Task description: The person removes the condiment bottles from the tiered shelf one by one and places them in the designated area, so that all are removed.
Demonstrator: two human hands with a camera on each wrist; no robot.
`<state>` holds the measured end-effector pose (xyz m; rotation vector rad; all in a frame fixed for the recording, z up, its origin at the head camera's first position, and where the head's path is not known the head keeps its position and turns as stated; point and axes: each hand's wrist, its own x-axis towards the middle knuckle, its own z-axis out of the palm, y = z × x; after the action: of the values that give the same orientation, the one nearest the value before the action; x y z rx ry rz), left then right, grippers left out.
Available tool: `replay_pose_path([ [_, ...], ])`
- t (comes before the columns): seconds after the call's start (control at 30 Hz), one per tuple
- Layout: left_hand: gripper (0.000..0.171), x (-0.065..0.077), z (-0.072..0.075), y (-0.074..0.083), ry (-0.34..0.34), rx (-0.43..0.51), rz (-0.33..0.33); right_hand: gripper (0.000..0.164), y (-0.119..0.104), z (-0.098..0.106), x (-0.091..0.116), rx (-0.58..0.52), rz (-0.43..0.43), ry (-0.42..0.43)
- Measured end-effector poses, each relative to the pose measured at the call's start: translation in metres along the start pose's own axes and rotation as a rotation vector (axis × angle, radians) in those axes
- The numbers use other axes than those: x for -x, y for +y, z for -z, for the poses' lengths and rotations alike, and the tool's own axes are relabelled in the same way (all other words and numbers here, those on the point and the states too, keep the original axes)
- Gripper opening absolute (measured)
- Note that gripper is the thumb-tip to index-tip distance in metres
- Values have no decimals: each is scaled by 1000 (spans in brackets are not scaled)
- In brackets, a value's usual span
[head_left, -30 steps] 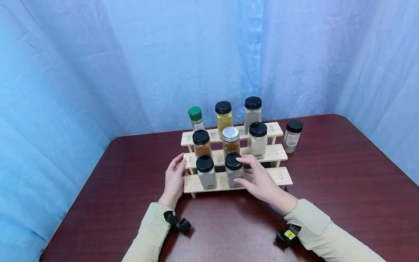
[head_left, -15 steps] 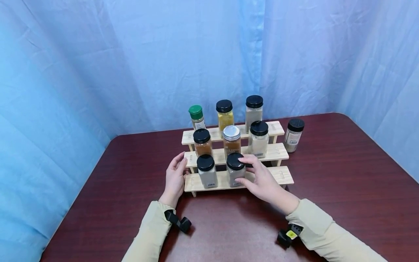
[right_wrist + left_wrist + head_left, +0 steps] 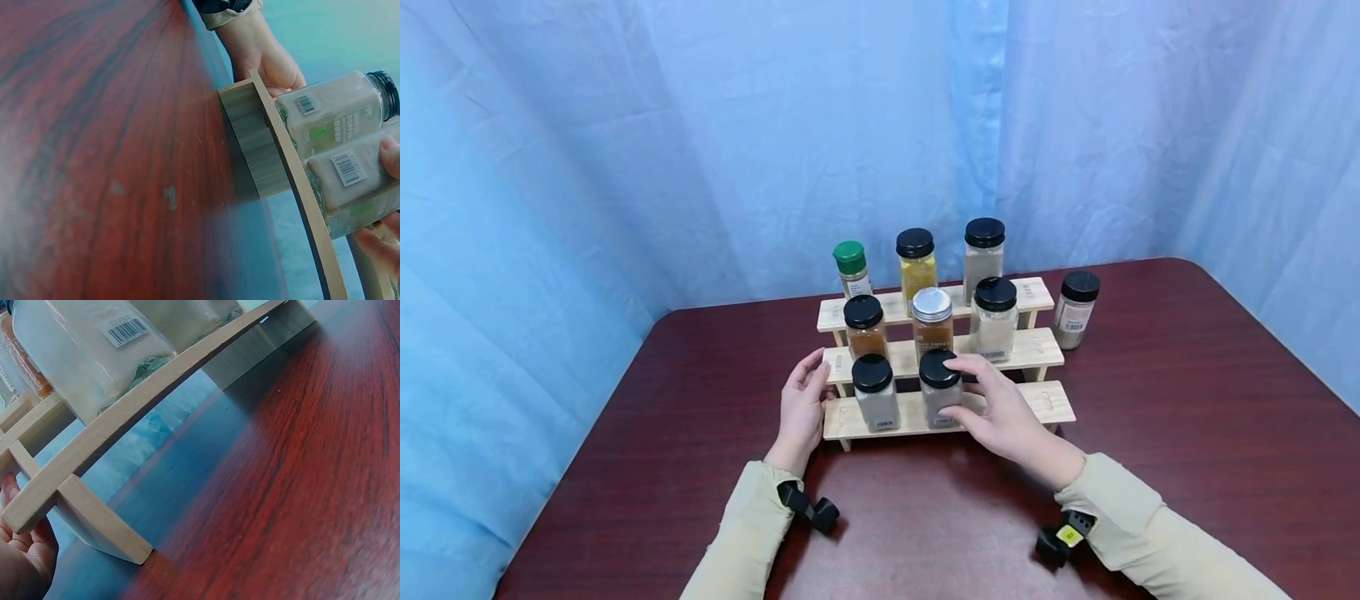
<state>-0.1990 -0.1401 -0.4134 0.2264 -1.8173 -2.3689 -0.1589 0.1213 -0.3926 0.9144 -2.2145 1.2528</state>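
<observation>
A three-tier wooden spice rack (image 3: 1054, 403) stands on the table, carrying several spice jars. On its bottom tier are two square glass jars with black lids and pale contents, a left jar (image 3: 877, 405) and a right jar (image 3: 937, 402). My right hand (image 3: 1000, 417) pinches that right jar between thumb and fingers, its base at the shelf. At the rack's left end my left hand (image 3: 801, 408) grips the edge of the tiers. In the left wrist view its fingers (image 3: 41, 540) curl behind the end of the lowest shelf (image 3: 125, 419).
The middle tier bears a brown spice jar (image 3: 865, 327), a silver-lidded jar (image 3: 932, 321) and a pale jar (image 3: 995, 321). On top stand a green-capped bottle (image 3: 852, 267), a yellow jar (image 3: 917, 267) and a grey jar (image 3: 983, 258). Right of the rack, a black-lidded shaker (image 3: 1075, 312) stands on the table (image 3: 1187, 400).
</observation>
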Motion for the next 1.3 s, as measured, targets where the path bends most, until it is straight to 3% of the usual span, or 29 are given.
replay_pose_path([
  [0.2,42,0,1,0,-7,-10,-10,63,-4,5,1,-31,30,9],
  [0.4,42,1,0,0,-2,-5,-13,65,-5,14,5,-75,126,58],
  [0.57,42,1,0,-1,-4,1,-3,41,3,27,12,-100,261,68],
  [0.7,42,1,1,-1,-5,-3,-12,44,8,38,19,-57,310,72],
  [1.0,39,2,-1,1,7,38,-26,46,14,59,32,-39,324,67],
  [1.17,39,3,-2,2,4,31,-29,47,17,68,38,-153,313,54],
  [1.3,39,2,-1,2,3,24,-26,51,17,73,43,-158,287,87],
])
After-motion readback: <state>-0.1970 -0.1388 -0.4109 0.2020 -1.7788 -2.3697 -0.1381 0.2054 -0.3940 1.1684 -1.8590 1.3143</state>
